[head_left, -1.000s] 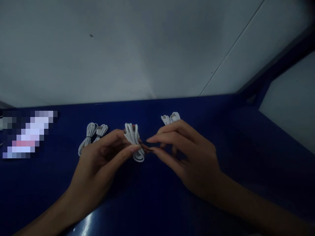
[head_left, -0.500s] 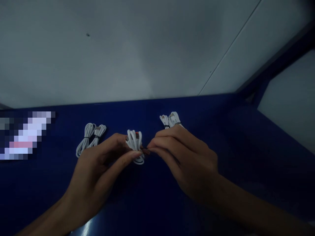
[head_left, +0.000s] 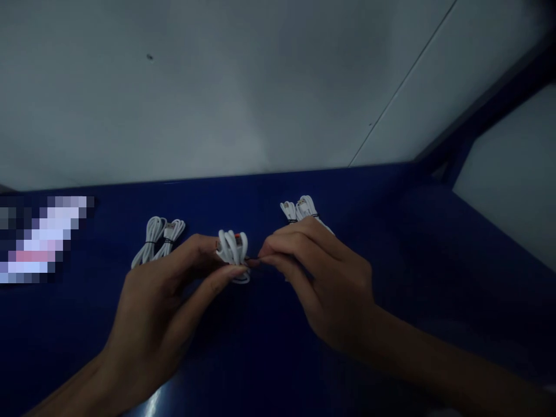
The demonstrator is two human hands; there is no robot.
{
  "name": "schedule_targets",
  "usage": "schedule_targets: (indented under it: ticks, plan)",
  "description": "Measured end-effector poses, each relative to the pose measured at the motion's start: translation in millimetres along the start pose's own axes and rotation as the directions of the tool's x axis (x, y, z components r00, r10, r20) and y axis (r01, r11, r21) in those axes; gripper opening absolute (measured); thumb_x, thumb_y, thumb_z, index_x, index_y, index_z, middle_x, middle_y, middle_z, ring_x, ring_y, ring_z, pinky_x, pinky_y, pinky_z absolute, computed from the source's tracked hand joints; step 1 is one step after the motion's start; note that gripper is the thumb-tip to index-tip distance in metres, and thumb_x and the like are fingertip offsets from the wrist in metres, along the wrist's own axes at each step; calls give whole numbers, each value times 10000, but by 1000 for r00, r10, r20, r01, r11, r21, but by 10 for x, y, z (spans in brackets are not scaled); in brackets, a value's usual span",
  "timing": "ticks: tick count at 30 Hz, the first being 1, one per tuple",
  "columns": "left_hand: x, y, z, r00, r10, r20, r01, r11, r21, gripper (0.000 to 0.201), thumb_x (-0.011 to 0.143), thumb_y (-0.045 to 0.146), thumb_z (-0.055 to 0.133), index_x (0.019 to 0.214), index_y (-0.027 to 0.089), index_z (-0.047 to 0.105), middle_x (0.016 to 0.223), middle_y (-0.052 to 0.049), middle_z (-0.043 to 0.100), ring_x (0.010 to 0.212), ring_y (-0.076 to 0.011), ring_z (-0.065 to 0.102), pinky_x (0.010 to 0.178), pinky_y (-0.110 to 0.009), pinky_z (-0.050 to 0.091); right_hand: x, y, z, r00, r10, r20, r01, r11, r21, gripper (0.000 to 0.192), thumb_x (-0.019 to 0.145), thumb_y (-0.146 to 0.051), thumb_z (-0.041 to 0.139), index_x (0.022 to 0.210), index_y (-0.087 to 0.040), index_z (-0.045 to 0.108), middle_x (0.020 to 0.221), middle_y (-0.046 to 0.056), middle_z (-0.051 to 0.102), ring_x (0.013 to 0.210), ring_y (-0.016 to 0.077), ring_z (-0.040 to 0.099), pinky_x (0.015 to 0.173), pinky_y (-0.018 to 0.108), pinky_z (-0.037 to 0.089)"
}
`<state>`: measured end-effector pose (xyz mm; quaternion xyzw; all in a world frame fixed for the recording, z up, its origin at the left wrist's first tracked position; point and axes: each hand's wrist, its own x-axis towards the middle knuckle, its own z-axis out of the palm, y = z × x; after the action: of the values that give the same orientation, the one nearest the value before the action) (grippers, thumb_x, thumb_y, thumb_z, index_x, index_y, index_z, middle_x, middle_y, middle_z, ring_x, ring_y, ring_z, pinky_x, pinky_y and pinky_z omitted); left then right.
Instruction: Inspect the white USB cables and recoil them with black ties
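A coiled white USB cable [head_left: 233, 248] is pinched upright between the thumb and fingers of my left hand [head_left: 156, 307]. A small orange spot shows near the top of its loops, by a connector. From the coil's right side a thin dark tie [head_left: 253, 259] sticks out, and my right hand [head_left: 325, 278] is closed on its end with thumb and fingertips together. Just how the tie runs round the coil is hidden by my left fingers.
Two white cable bundles [head_left: 152, 238] with black ties lie behind my left hand. More bundles [head_left: 306, 207] lie behind my right hand, partly covered by it. The blue tabletop [head_left: 234, 359] meets a pale wall [head_left: 195, 104]. A pixelated bright object [head_left: 52, 237] is at left.
Both hands have shifted slightly left and up in view with the cable. The dark tie between them looks straighter. The grips are the same.
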<state>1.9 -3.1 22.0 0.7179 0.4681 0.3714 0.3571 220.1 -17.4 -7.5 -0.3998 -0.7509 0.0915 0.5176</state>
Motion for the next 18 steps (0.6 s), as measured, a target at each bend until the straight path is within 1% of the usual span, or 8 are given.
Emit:
schedule_targets:
  ticks: [3, 5, 7, 9, 12, 14, 18]
  plan:
    - [-6, 9, 35, 997, -63, -33, 60, 994, -89, 32, 967, 399, 875, 992, 418, 869, 942, 68, 869, 827, -197, 798, 755, -261, 631, -7, 24, -13, 999, 28, 20, -28, 1000, 13, 171, 1118, -87, 652, 1054, -230, 719, 965, 24, 765, 858, 161, 741, 729, 320, 654]
    - [5, 19, 63, 993, -108, -42, 101, 982, -158, 69, 928, 392, 911, 975, 417, 867, 906, 78, 862, 811, -196, 800, 744, -260, 630, -15, 46, -29, 999, 21, 29, -22, 999, 25, 161, 1098, -73, 681, 1066, -228, 710, 973, 22, 763, 851, 160, 730, 716, 317, 638]
    - [19, 25, 80, 989, -148, -16, 141, 968, -209, 83, 908, 379, 926, 963, 408, 871, 895, 75, 861, 821, -199, 806, 761, -256, 633, -18, 63, -46, 1000, 2, 25, -3, 999, 38, 155, 1081, -57, 696, 1064, -211, 710, 957, 22, 758, 829, 155, 709, 695, 310, 614]
    - [28, 25, 78, 985, -169, 34, 172, 952, -252, 68, 929, 370, 906, 987, 391, 878, 919, 60, 869, 867, -199, 820, 793, -243, 633, -16, 67, -61, 1000, -6, 16, 6, 999, 39, 143, 1071, -56, 703, 1047, -197, 714, 933, 20, 751, 797, 150, 684, 669, 303, 589]
    - [28, 26, 59, 977, -202, 70, 213, 933, -289, 100, 948, 364, 888, 1048, 368, 877, 911, 43, 860, 898, -195, 829, 795, -226, 628, -13, 47, -78, 1000, 20, 17, -21, 999, 34, 139, 1072, -73, 701, 1026, -204, 716, 909, 7, 743, 762, 146, 659, 651, 302, 569]
    - [32, 38, 49, 971, -220, 95, 239, 922, -303, 135, 957, 361, 875, 1092, 355, 870, 969, 33, 872, 935, -210, 834, 825, -243, 641, -16, 35, -84, 999, 40, 32, -41, 998, 43, 133, 1077, -86, 703, 1033, -211, 717, 916, 4, 746, 767, 146, 664, 660, 305, 574]
    - [64, 76, 46, 950, -255, 179, 304, 884, -355, 145, 965, 345, 865, 1109, 338, 880, 1161, -12, 890, 1087, -278, 836, 973, -342, 672, -34, 51, -86, 996, 36, 79, -42, 997, 64, 125, 1083, -80, 705, 1079, -205, 710, 997, 20, 748, 848, 147, 703, 711, 299, 607]
